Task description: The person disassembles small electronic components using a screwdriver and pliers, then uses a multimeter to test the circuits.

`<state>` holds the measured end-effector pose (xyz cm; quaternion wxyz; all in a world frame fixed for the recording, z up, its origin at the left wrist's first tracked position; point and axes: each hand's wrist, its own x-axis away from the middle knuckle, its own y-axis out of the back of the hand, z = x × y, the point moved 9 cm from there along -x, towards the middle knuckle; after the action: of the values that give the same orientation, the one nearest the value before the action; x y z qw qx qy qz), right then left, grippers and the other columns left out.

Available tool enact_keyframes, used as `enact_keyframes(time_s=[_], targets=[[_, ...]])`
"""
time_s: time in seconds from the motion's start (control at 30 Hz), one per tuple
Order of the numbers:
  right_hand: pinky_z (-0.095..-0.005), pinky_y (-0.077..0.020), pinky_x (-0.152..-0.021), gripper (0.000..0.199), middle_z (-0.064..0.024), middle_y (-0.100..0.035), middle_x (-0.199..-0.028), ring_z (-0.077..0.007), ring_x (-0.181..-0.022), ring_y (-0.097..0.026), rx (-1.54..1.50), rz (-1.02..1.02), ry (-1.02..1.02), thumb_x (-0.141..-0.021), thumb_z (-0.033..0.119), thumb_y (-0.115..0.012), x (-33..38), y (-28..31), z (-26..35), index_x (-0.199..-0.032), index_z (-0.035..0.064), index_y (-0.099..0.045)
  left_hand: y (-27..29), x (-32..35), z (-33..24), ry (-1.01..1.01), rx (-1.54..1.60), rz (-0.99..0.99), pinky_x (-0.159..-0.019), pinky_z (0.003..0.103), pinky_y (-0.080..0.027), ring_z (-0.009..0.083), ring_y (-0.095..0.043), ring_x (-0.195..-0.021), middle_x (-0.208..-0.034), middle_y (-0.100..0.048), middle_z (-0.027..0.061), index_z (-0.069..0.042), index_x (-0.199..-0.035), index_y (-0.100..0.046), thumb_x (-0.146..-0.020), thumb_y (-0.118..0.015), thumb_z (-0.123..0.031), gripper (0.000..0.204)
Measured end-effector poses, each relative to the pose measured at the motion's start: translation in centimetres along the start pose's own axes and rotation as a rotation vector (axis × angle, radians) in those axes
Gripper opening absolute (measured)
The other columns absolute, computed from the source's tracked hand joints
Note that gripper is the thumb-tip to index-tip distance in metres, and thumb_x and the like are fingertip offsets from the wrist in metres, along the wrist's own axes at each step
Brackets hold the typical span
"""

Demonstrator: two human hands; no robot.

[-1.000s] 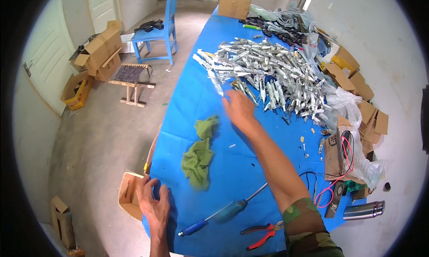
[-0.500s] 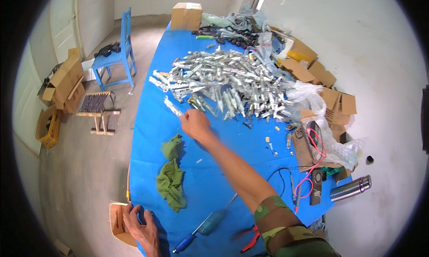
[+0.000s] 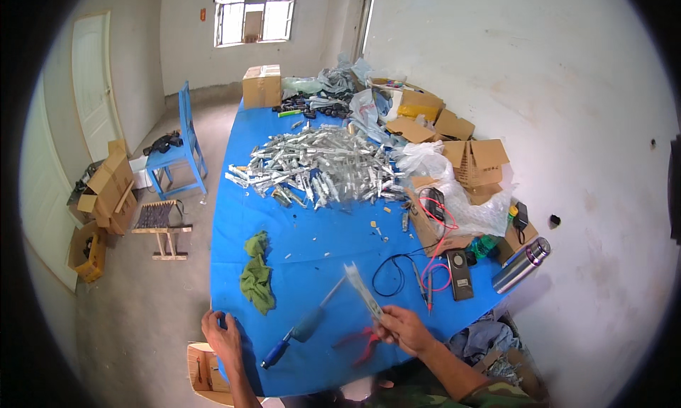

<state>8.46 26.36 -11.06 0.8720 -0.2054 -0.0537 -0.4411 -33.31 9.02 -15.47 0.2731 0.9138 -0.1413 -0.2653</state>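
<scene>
Counted one left hand (image 3: 223, 335) at lower left and one right hand (image 3: 401, 330) at lower centre-right. Logged one single slim piece (image 3: 364, 292), two shafted hand tools (image 3: 275, 353) and one pair of red-handled pliers (image 3: 369, 348), lower centre; one metal flask (image 3: 521, 266), lower right. Recorded one blue chair (image 3: 167, 158) and one low stool (image 3: 154, 215), left; one window (image 3: 234, 18), top. Found one heap of slim pieces (image 3: 312, 163), centre, too overlapped to count.

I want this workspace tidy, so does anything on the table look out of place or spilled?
Mostly clutter: the wrapped parts lie jumbled in a loose heap, not lined up; the green cloth is crumpled near the left edge; and small pale scraps are scattered over the blue table covering, like dropped bits. I see no spilled liquid.
</scene>
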Motion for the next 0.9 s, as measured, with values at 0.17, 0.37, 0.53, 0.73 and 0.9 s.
enact_keyframes(time_s=[0.17,0.37,0.53,0.73,0.9], targets=[[-0.0242,-0.0484,-0.063,0.024,-0.0076,-0.066,-0.102,-0.0113,-0.076,-0.061,-0.114,-0.116,-0.045,-0.104,0.015,-0.062,7.4,1.5,-3.1,-0.123,0.0003,-0.061,2.5,-0.3,0.0,0.03,0.048,-0.048,-0.096,0.046,-0.05,0.0421,-0.064,-0.106,-0.113,-0.068,0.0224,0.005,-0.112,-0.067,-0.09,-0.071,-0.017,0.031],[-0.0244,-0.0505,-0.066,0.024,-0.006,-0.069,-0.096,-0.0114,-0.076,-0.062,-0.002,-0.089,0.047,-0.101,0.013,-0.066,10.7,3.7,-4.8,-0.12,-0.0004,-0.063,7.4,5.9,-11.6,0.046,0.377,0.055,-0.082,0.032,-0.054,0.018,-0.068,-0.092,-0.104,-0.072,0.0112,0.003,-0.116,-0.067,-0.096,-0.07,-0.015,0.027],[-0.025,-0.0516,-0.072,0.029,-0.0054,-0.071,-0.101,-0.0107,-0.082,-0.065,-0.072,0.03,-0.053,-0.099,0.013,-0.069,12.2,1.7,-6.0,-0.122,-0.0026,-0.064,1.4,18.2,-17.9,0.172,0.698,0.518,-0.079,0.027,-0.054,0.0115,-0.066,-0.091,-0.103,-0.072,0.006,0.002,-0.117,-0.068,-0.099,-0.068,-0.009,0.021],[-0.0222,-0.0465,-0.062,0.023,-0.0049,-0.069,-0.093,-0.0088,-0.073,-0.061,-0.154,0.098,-0.08,-0.097,0.011,-0.071,14.8,0.5,-7.7,-0.116,-0.0014,-0.064,0.4,26.3,-23.6,0.345,0.81,0.754,-0.078,0.026,-0.054,0.0118,-0.067,-0.09,-0.104,-0.073,0.0074,0.002,-0.122,-0.066,-0.102,-0.066,-0.014,0.026],[-0.0242,-0.0524,-0.073,0.027,-0.0025,-0.068,-0.1,-0.0086,-0.083,-0.064,-0.116,0.17,-0.08,-0.096,0.007,-0.072,15.9,1.2,-8.4,-0.119,-0.002,-0.063,0.9,27.2,-25.1,0.398,0.824,0.777,-0.077,0.025,-0.053,0.0102,-0.064,-0.083,-0.096,-0.071,0.0049,0.003,-0.123,-0.066,-0.104,-0.061,-0.016,0.028]])
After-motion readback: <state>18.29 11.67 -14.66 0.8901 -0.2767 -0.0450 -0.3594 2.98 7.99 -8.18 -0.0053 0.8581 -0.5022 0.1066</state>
